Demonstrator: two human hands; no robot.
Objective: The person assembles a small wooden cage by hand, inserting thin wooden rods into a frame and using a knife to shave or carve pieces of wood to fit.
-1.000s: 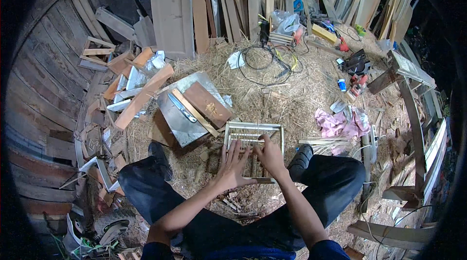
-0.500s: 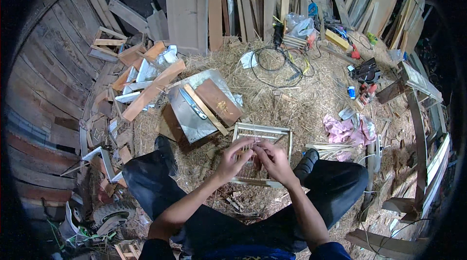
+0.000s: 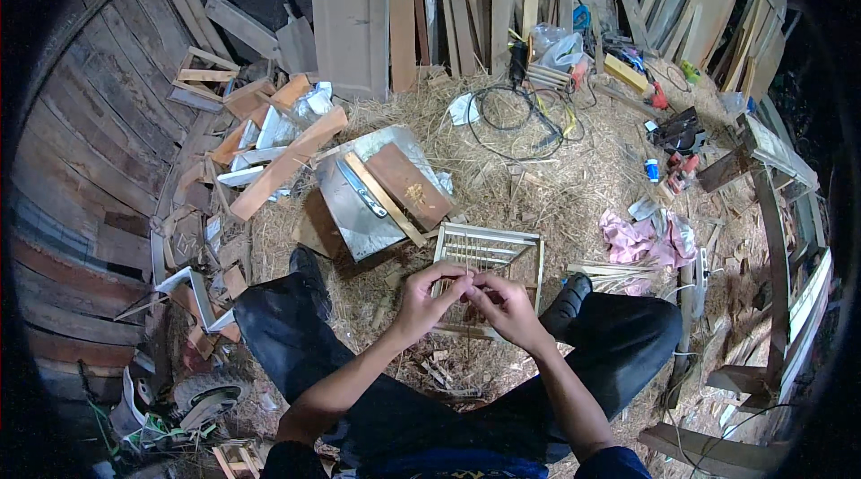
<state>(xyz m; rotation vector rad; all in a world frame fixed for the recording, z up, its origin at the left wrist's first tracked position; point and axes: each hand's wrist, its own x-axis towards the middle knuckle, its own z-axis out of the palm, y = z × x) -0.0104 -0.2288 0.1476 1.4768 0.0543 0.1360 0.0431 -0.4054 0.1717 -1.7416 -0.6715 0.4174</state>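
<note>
My left hand [image 3: 425, 301] and my right hand [image 3: 509, 309] meet in front of me, thumbs and forefingers pinched together. Between the fingertips is a thin stick, mostly covered by the fingers. Just beneath and beyond my hands, a small pale wooden frame [image 3: 539, 264] of slats rests on the straw-covered floor between my feet. Thin rods run across its inside, and my hands hide its middle and part of its near side.
Left of the frame, a metal-topped board [image 3: 359, 241] carries a knife [image 3: 361, 189], a wood strip [image 3: 386, 201] and a brown board [image 3: 408, 185]. Thin sticks [image 3: 610, 273] lie by my right foot, near a pink cloth [image 3: 641, 241]. Cables [image 3: 516, 125] coil farther off.
My hands have drawn slightly closer together and a little toward me, fingertips still pinched. The whole view has shifted slightly.
</note>
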